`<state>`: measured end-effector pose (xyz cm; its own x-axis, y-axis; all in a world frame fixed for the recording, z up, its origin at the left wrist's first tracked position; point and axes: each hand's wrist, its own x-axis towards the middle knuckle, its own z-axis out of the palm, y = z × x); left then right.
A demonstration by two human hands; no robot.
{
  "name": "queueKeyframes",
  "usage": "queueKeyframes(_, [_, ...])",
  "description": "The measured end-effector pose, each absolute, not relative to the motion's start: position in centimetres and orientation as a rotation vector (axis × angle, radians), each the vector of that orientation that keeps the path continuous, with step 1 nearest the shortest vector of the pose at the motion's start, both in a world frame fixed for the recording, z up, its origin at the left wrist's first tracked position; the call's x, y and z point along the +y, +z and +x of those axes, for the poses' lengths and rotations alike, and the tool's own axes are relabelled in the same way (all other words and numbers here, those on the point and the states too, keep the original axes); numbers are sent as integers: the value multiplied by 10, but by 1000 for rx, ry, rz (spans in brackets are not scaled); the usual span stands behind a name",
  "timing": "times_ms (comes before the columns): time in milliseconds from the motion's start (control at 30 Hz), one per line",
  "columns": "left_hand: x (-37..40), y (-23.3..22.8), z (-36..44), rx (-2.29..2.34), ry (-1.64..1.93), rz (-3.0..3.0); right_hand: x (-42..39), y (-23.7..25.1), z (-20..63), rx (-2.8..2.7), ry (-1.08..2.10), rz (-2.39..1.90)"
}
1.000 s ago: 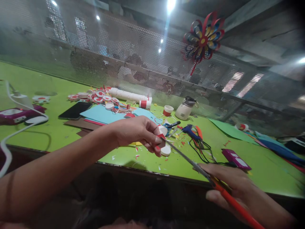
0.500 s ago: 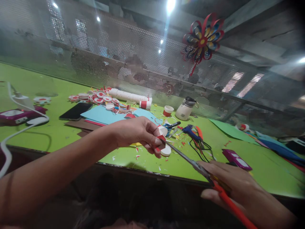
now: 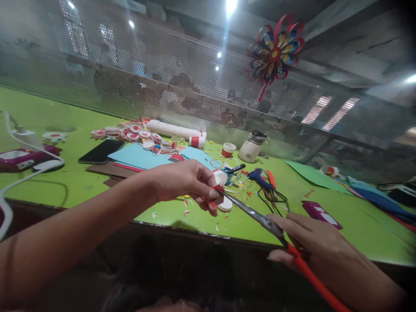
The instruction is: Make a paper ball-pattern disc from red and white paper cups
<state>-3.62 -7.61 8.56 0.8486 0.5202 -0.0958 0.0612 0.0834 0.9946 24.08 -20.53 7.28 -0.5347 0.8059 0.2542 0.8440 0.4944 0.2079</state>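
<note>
My left hand (image 3: 191, 184) pinches a small folded piece of red paper (image 3: 218, 195) between thumb and fingers, above the front edge of the green table (image 3: 195, 219). From the right, my right hand (image 3: 315, 242) grips scissors (image 3: 256, 214) with red-orange handles. The blade tips touch the red paper beside my left fingertips. Whether the blades have cut into it I cannot tell. White round paper pieces (image 3: 225, 205) lie just behind my left fingers, partly hidden by them.
Light blue paper sheets (image 3: 134, 155), a black phone (image 3: 101, 151) and a pile of red-and-white paper rings (image 3: 133, 132) lie left. Behind are a red-and-white cup (image 3: 229, 150) and a pale jug (image 3: 251, 147). A blue glue gun (image 3: 260, 177) with cable and a purple box (image 3: 321, 214) lie right.
The scissors and my right hand have shifted slightly left, and the handles look a little closer together. My left hand still holds the red paper in nearly the same place.
</note>
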Motion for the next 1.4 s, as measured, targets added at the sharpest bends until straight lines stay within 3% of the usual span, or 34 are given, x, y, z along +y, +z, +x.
queueKeyframes(767, [-75,81,-36,502,371,1464,-200,75,238,-2468,-482,-1386])
queueKeyframes(1067, [-75,82,-39,537,360,1502,-189,69,241,-1897,85,-1640])
queueKeyframes(1200, [-78,83,-34,501,336,1510,-188,75,214,-1813,446,-1451])
queueKeyframes(1400, [-84,92,-26,464,252,1537,-175,80,174,-1789,668,-1216])
